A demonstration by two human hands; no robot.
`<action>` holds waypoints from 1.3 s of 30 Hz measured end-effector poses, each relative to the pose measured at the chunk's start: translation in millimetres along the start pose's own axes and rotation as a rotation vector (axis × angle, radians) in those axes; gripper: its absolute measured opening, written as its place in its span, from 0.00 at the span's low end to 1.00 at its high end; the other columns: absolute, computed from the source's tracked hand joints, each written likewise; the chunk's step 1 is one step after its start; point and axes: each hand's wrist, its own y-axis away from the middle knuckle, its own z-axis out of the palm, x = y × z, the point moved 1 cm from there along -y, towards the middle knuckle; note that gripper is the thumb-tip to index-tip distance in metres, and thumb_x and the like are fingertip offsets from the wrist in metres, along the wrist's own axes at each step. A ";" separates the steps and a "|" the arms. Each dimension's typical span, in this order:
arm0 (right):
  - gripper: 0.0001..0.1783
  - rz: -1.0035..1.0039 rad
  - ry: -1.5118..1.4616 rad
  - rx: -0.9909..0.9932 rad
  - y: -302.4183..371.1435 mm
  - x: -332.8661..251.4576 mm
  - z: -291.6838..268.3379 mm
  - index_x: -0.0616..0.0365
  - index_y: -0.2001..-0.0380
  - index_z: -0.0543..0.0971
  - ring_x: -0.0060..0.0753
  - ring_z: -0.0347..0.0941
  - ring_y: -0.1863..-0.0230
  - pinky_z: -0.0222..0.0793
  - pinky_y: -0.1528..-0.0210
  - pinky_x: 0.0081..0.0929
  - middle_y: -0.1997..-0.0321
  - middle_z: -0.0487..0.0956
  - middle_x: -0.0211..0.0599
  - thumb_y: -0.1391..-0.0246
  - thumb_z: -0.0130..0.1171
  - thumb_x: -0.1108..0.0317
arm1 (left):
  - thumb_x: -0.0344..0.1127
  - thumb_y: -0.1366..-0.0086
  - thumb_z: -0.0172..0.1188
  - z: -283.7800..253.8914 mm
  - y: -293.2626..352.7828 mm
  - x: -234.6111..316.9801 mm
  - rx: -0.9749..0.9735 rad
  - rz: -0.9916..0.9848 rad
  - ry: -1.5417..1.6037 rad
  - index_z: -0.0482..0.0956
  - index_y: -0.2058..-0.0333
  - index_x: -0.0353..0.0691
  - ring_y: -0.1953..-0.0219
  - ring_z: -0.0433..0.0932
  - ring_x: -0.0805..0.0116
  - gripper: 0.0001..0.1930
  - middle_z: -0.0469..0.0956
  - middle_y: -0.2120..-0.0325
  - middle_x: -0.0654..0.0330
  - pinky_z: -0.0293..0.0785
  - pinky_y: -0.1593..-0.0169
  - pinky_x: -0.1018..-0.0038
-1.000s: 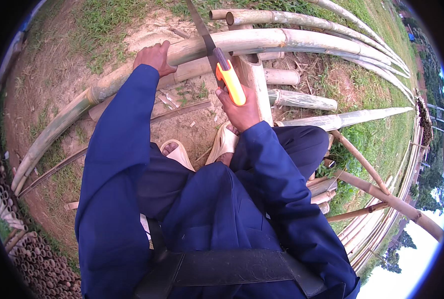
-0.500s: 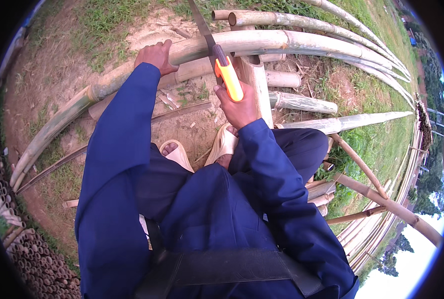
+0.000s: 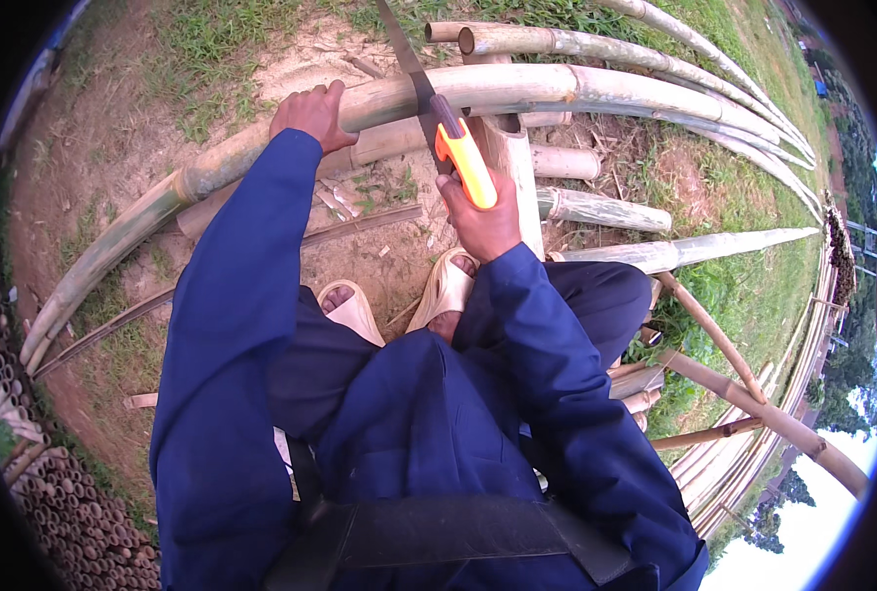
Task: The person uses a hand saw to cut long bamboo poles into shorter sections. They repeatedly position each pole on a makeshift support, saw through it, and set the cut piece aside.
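Observation:
A long, pale bamboo pole (image 3: 527, 85) runs across in front of me, bending down to the lower left. My left hand (image 3: 312, 116) is wrapped over it, left of the blade. In my right hand (image 3: 486, 215) is a hand saw (image 3: 468, 165) with an orange and dark handle, gripped by its lower end. The saw's metal blade (image 3: 406, 51) lies across the pole and points away from me. Beneath the pole, near the saw, stands an upright-looking split or hollow bamboo piece (image 3: 508, 163).
Short cut bamboo pieces (image 3: 606, 209) lie to the right. More long poles (image 3: 596, 44) stretch off to the far right. A crossed bamboo frame (image 3: 754, 404) stands at the right. Stacked bamboo (image 3: 79, 522) fills the lower left. My sandalled feet (image 3: 443, 291) rest on the dirt.
The saw and my right hand have moved slightly toward me and to the right. My left hand keeps its hold on the bamboo pole.

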 end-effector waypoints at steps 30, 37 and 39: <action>0.11 0.112 -0.031 -0.018 86.5 5.4 -29.3 0.67 0.55 0.83 0.18 0.76 0.67 0.73 0.62 0.23 0.68 0.83 0.31 0.40 0.65 0.73 | 0.59 0.48 0.74 0.7 10.7 -2.9 0.027 0.012 0.009 0.72 0.51 0.42 0.55 0.85 0.51 0.35 0.83 0.58 0.53 0.81 0.49 0.60; 0.09 0.032 -0.080 -0.013 32.9 12.4 2.0 0.66 0.66 0.80 0.20 0.70 0.74 0.69 0.69 0.27 0.76 0.76 0.32 0.40 0.66 0.70 | 0.59 0.49 0.75 1.1 7.9 -8.2 0.028 0.010 0.006 0.72 0.51 0.42 0.56 0.85 0.51 0.36 0.83 0.59 0.53 0.81 0.50 0.60; 0.13 0.137 -0.053 -0.041 110.7 10.2 -23.2 0.69 0.53 0.81 0.20 0.76 0.62 0.74 0.57 0.24 0.63 0.83 0.36 0.39 0.65 0.74 | 0.59 0.49 0.75 -2.8 5.5 -10.7 0.030 0.004 0.017 0.72 0.51 0.42 0.56 0.85 0.51 0.36 0.83 0.59 0.52 0.81 0.50 0.60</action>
